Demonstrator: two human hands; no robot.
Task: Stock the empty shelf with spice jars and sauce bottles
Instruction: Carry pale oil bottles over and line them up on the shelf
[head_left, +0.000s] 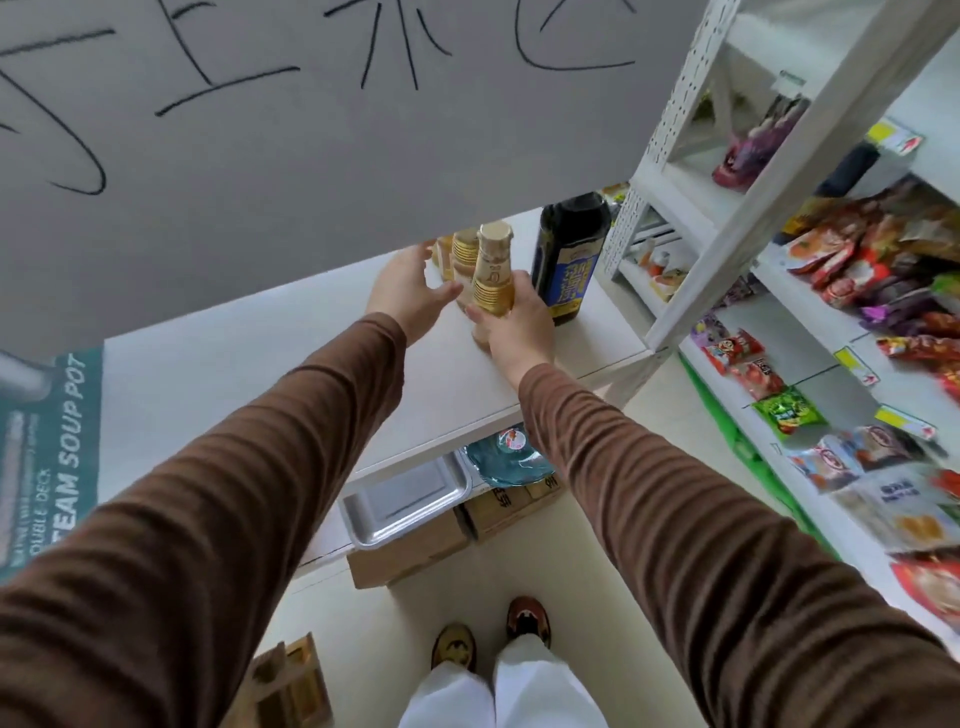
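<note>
A gold-labelled sauce bottle (492, 273) with a gold cap stands on the white shelf (234, 358), and my right hand (514, 325) grips its lower part from the front. My left hand (408, 293) hovers just left of it, fingers spread and relaxed, holding nothing. Behind the held bottle stands a second gold-capped bottle (464, 254), partly hidden under the grey board. A tall dark soy-sauce bottle (569, 254) with a blue label stands directly to the right of my right hand.
A grey board (311, 130) with black handwriting overhangs the shelf's back. Below the shelf lie a metal tray (408, 501), cardboard boxes (415, 551) and a teal plate (506, 460). White racks with snack packets (857, 260) fill the right side. A teal soup-pot box (49, 457) sits left.
</note>
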